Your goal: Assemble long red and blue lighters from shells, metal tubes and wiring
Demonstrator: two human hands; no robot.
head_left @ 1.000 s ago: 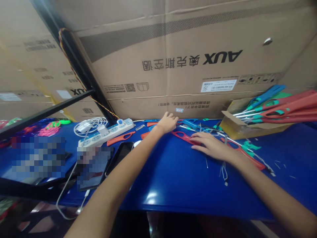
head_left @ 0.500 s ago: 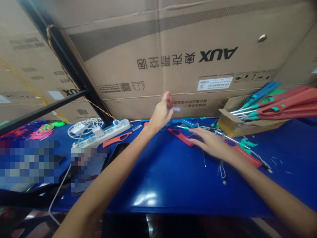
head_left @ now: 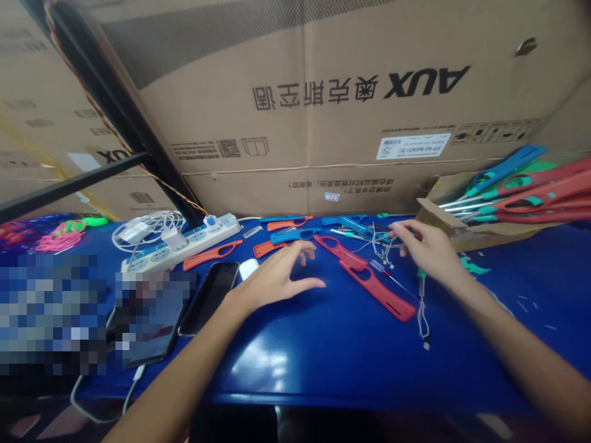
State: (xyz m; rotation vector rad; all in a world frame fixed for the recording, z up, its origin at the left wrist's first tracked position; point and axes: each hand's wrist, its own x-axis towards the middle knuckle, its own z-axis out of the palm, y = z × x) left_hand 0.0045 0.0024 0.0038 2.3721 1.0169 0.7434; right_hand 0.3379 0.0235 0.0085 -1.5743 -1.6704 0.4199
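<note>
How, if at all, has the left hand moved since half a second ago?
Yes: judged against the small sticker on the cardboard, the left hand has moved down and left in the picture.

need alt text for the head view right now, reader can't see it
A person's left hand is open near blue and orange handles on a blue table, while the right hand is beside thin wires; red handles lie between them. A cardboard box of more handles stands at right, a power strip and phone at left.
</note>
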